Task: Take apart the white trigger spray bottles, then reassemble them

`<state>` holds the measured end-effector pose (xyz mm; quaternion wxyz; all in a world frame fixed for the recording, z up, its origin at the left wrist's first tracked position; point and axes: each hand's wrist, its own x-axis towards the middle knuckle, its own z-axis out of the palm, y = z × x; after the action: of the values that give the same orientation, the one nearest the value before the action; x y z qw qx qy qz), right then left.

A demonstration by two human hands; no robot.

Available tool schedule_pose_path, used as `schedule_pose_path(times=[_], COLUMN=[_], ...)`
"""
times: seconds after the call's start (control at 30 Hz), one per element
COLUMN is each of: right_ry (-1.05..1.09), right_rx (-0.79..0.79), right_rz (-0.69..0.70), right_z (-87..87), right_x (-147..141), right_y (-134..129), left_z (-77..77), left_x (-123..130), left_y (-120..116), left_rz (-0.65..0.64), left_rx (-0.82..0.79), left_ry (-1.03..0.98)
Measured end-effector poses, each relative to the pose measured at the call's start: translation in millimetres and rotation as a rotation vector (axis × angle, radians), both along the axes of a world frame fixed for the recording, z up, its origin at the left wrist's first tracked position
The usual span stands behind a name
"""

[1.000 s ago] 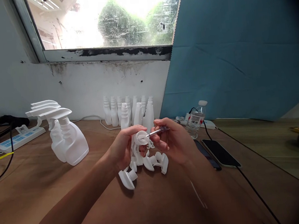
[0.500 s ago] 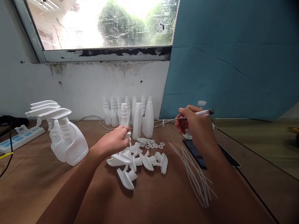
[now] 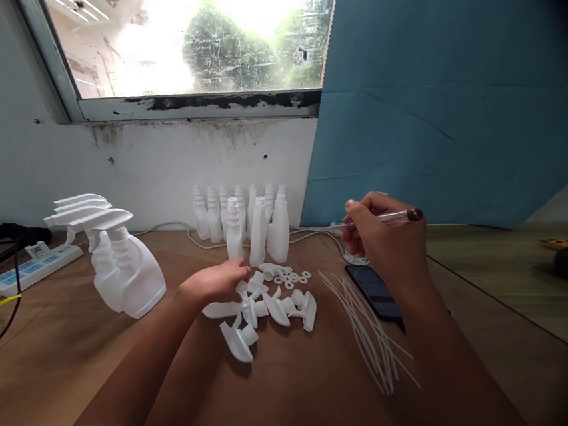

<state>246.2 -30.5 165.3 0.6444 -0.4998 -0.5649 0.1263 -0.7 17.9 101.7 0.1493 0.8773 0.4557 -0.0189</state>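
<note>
My left hand [image 3: 220,281] is closed over the back of a pile of white spray heads [image 3: 237,341]; its fingertips are hard to see, and what they grip, if anything, is hidden. My right hand [image 3: 383,230] holds a clear pen-like tool [image 3: 399,216] with a thin shaft that points left. Small white rings [image 3: 289,283] lie just behind the spray heads. White open-necked bottles [image 3: 278,230] stand upright behind them. Thin white tubes [image 3: 365,329] lie in a loose bundle below my right hand, beside a dark phone [image 3: 374,291].
Spray bottles [image 3: 142,277] with heads on stand at the left, near a power strip [image 3: 35,269] and black cables. A white cable [image 3: 169,224] runs behind the bottles along the wall. Blue cloth [image 3: 428,92] hangs at the right.
My left hand has moved down and slightly toward me, onto the spray heads. My right hand has shifted right with the tool still in it.
</note>
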Motion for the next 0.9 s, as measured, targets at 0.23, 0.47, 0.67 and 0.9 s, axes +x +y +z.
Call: schedule_pose_path(times=[0.23, 0.47, 0.67, 0.9], right_ry=[-0.020, 0.058, 0.070, 0.052], right_rx=[0.006, 0.014, 0.074, 0.097], right_rz=[-0.010, -0.073, -0.101, -0.138], right_z=[3.9, 15.3, 21.1, 22.4], right_x=[-1, -4, 2, 4], right_y=[-6, -19, -27, -30], left_z=[49.8, 91.8, 90.6, 93.6], left_x=[-20, -81, -116, -101], left_y=[-32, -60, -58, -64], left_rz=[0.066, 0.674, 1.001, 0.985], left_rx=[0.109, 0.976, 0.715, 0.711], left_ry=[-0.138, -0.195, -0.062, -0.249])
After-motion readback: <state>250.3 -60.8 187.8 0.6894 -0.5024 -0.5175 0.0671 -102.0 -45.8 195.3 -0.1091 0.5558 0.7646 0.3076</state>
